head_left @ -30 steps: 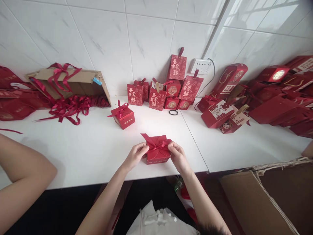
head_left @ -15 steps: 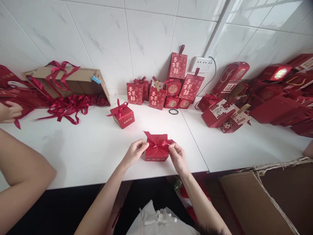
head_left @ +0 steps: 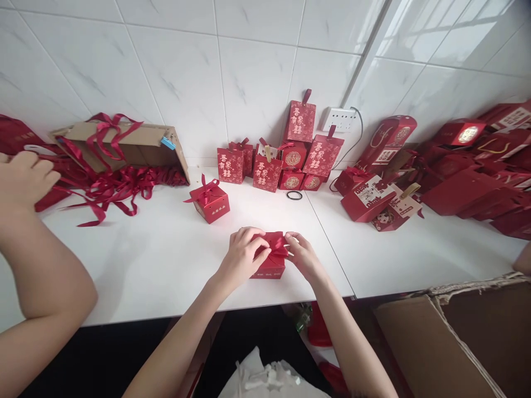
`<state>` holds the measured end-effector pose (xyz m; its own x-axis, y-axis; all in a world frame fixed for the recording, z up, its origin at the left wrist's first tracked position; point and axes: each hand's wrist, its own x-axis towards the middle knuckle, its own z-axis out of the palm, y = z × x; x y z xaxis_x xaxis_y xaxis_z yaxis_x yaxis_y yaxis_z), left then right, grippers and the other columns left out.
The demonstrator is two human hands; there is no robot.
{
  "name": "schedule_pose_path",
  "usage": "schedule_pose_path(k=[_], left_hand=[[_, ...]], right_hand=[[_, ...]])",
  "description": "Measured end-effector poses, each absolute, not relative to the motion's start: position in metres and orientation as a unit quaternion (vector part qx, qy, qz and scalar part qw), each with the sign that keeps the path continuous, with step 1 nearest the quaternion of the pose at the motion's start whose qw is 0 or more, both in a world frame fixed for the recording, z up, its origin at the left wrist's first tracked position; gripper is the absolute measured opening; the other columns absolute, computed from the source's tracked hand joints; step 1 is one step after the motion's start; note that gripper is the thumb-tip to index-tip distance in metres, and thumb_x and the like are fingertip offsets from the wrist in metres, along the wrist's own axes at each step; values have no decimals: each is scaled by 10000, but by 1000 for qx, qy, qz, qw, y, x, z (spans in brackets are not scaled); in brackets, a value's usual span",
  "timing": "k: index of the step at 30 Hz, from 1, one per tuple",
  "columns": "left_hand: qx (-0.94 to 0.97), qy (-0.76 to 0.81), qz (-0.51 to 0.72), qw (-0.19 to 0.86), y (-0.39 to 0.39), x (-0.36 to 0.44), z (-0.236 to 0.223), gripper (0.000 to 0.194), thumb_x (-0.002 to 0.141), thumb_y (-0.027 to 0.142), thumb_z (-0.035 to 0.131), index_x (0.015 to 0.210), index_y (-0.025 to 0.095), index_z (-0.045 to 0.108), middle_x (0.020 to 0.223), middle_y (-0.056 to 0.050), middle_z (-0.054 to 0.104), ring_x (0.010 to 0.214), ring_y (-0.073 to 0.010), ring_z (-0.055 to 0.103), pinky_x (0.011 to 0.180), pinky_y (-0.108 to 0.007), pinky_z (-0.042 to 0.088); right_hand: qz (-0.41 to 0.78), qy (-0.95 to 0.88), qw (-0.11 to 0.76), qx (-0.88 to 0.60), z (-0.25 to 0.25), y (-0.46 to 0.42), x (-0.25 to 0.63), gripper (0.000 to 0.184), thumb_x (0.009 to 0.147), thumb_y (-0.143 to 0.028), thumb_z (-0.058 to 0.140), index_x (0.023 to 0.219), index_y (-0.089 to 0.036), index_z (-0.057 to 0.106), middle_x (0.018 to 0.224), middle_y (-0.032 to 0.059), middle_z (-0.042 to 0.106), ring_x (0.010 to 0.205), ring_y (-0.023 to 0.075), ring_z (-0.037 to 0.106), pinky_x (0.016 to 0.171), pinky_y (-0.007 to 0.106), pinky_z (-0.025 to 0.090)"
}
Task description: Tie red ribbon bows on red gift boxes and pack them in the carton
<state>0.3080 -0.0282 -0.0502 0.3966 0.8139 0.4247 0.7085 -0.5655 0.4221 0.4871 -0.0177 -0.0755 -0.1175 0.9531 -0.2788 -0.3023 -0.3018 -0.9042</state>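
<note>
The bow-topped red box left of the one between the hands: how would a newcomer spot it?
Start at the tiled wall and the white table along it. On the table, find the red box between the left hand and right hand; look beyond it, to its left. Unlike the packages bunched by the wall, the bow-topped box stands apart from its neighbours.

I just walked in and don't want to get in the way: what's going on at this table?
A person is handling the ribbon on a small red box on the white table. The left hand reaches over the top, partly hiding the ribbon; the right hand is at its right end. Another box with a bow stands beyond, to the left. Loose ribbons lie by a cardboard box, and another person's hand is raised at far left.
</note>
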Motion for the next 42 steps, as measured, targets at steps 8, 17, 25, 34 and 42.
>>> schedule_pose_path(k=[8,17,25,34,42], left_hand=[[822,469,296,126,-28,307,-51,82,858,207,528,806,204,591,1079,-37,576,1048,-192,519,905,-381,389],[822,474,293,116,-30,310,-55,72,854,204,536,810,201,593,1094,-49,569,1073,-212,505,904,-403,395],[811,493,303,90,-31,311,-56,71,828,215,582,773,212,627,1153,-56,542,1129,-256,460,913,-442,392],[809,496,310,64,-32,313,-59,70,813,195,601,747,202,622,1008,-57,550,1102,-248,478,889,-423,392],[809,508,289,66,-32,313,-59,46,810,208,604,765,198,608,1016,-61,537,1098,-251,474,887,-430,379]], right_hand=[[544,-427,526,-494,-74,-2,491,345,651,-431,704,848,-207,530,709,-30,575,628,109,549,650,273,477],[486,-589,270,-587,-65,-14,509,535,829,-615,397,566,-165,518,550,31,570,516,128,525,554,273,421],[394,-633,388,-542,-54,4,494,268,760,-444,593,686,-187,582,697,11,643,649,146,554,637,273,416],[402,-688,351,-492,-58,44,483,216,664,-383,685,646,-180,611,676,-1,630,619,129,515,598,261,404],[429,-686,339,-479,-62,47,484,241,675,-401,663,663,-172,590,653,-3,614,614,129,510,597,265,404]])
